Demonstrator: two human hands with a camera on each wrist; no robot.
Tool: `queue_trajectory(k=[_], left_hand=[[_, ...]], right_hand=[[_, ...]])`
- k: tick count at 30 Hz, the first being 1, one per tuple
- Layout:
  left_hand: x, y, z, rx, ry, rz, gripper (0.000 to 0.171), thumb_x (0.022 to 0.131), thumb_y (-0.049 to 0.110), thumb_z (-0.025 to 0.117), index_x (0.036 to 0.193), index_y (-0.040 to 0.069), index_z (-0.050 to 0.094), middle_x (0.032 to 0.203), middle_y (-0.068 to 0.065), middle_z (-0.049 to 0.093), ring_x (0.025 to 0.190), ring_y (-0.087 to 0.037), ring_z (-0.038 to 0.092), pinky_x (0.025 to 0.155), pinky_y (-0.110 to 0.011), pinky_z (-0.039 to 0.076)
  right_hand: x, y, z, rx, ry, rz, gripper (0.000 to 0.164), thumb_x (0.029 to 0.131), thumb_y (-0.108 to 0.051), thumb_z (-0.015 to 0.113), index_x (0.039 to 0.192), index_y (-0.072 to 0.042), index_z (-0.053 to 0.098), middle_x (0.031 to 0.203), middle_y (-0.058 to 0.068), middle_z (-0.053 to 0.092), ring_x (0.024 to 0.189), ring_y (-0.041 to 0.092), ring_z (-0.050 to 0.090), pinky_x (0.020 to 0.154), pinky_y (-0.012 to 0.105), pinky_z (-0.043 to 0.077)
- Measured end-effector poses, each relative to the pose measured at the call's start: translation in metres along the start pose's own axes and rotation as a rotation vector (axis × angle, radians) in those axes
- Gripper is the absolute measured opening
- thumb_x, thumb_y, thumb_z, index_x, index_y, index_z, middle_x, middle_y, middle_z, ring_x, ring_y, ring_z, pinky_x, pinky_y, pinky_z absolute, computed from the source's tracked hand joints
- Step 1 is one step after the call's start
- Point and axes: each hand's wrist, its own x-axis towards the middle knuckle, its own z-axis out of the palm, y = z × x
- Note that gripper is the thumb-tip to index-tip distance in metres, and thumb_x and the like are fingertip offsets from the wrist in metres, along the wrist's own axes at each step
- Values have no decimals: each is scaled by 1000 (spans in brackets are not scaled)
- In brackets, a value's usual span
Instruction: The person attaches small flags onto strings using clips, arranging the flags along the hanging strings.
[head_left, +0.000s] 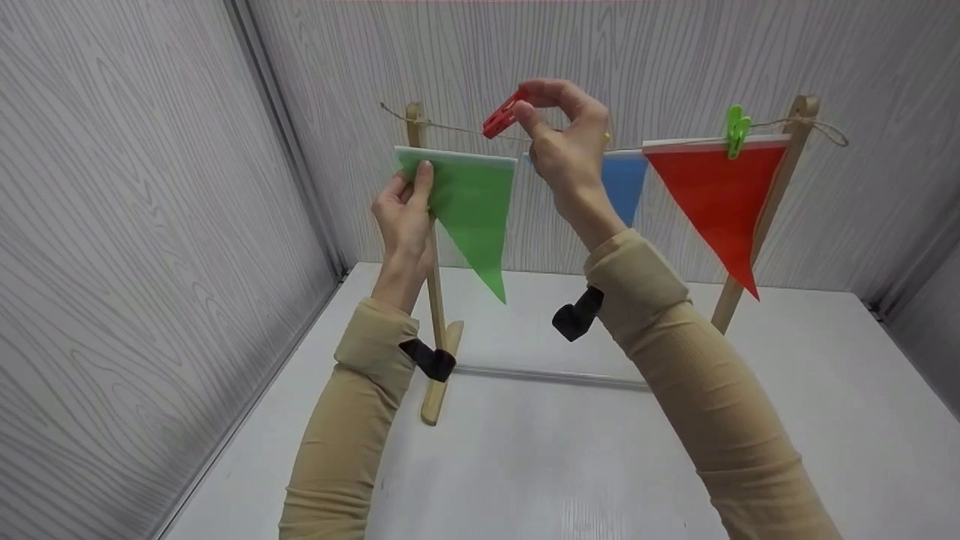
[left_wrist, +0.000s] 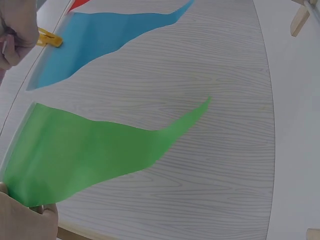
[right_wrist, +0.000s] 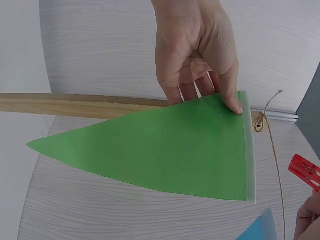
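Note:
My left hand [head_left: 405, 214] pinches a green triangular pennant [head_left: 480, 202] near its upper left corner, thumb in front and fingers behind. The pennant's white top edge lies just below the twine [head_left: 457, 129] in the head view, and its point hangs down. Above the line, my right hand [head_left: 566, 135] pinches a red clothespin [head_left: 502, 114] between thumb and fingers, its free end tilted down to the left. Behind that hand hangs a blue pennant [head_left: 626, 184], partly hidden, with a yellow clothespin [left_wrist: 50, 38] on its top edge. A green clothespin [head_left: 737, 131] grips a red pennant [head_left: 720, 195] at the right.
Wooden posts stand at left [head_left: 436, 292] and right [head_left: 780, 180], with the twine tied between them. The left post has a wooden foot [head_left: 442, 382], and a metal rod [head_left: 547, 376] runs low across the white table [head_left: 525, 465]. Wood-grain walls [head_left: 150, 225] enclose the space.

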Motion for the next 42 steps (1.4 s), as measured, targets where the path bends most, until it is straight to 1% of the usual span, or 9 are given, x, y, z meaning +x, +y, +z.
queue_trajectory(k=[2,4,8,9,13,15,17,31,42], left_hand=[[0,2,1,4,4,-2,34,102,17,58,128,-6,60,112,-8,66,108,-18,65,103,-35,54],[1,3,2,11,2,-2,34,102,18,58,127,-5,60,111,-8,67,108,-18,65,102,-35,54],[2,4,4,21,-5,-11,35,102,19,57,128,-4,60,118,-13,68,111,-21,66,103,-37,54],[3,5,5,26,-5,-14,35,103,19,57,129,-3,60,122,-14,67,114,-22,66,103,-37,54],[4,6,10,32,5,-31,35,102,20,58,130,-2,61,131,-19,65,121,-27,65,106,-42,52],[4,6,12,28,12,-35,35,102,19,58,129,-2,61,131,-20,65,121,-28,64,107,-44,52],[5,6,14,18,17,-42,35,102,19,58,129,-2,62,131,-20,65,121,-28,64,107,-45,51],[7,9,17,10,7,-47,38,102,20,58,134,0,60,136,-18,63,128,-29,61,109,-46,50],[9,12,19,2,15,-60,38,103,22,57,134,1,61,137,-17,63,129,-29,61,109,-45,50]], right_hand=[[4,1,2,-10,-1,2,21,92,-11,73,112,-6,73,99,-1,70,95,6,56,87,19,43],[7,2,4,-2,-6,5,21,91,-10,73,112,-4,73,97,-1,69,88,5,57,83,17,42],[11,3,8,28,-6,46,20,91,-10,73,110,-5,73,96,-2,68,56,5,44,53,16,36],[12,3,9,29,-5,52,19,91,-10,73,110,-5,73,97,0,68,56,5,43,51,18,35],[14,3,12,-10,-1,53,17,91,-10,74,107,-5,75,98,1,70,86,6,58,84,17,44],[15,3,12,-35,-2,45,16,91,-10,74,106,-5,75,97,1,71,109,10,58,102,21,38],[15,2,12,-56,-4,49,15,91,-10,74,105,-6,75,96,0,70,115,14,58,108,24,36],[17,-1,15,-143,-28,80,11,92,-12,73,102,-8,77,101,4,72,118,12,57,110,26,36],[17,-2,19,-173,-31,96,12,92,-14,74,102,-9,78,98,-1,71,117,12,59,108,27,39]])
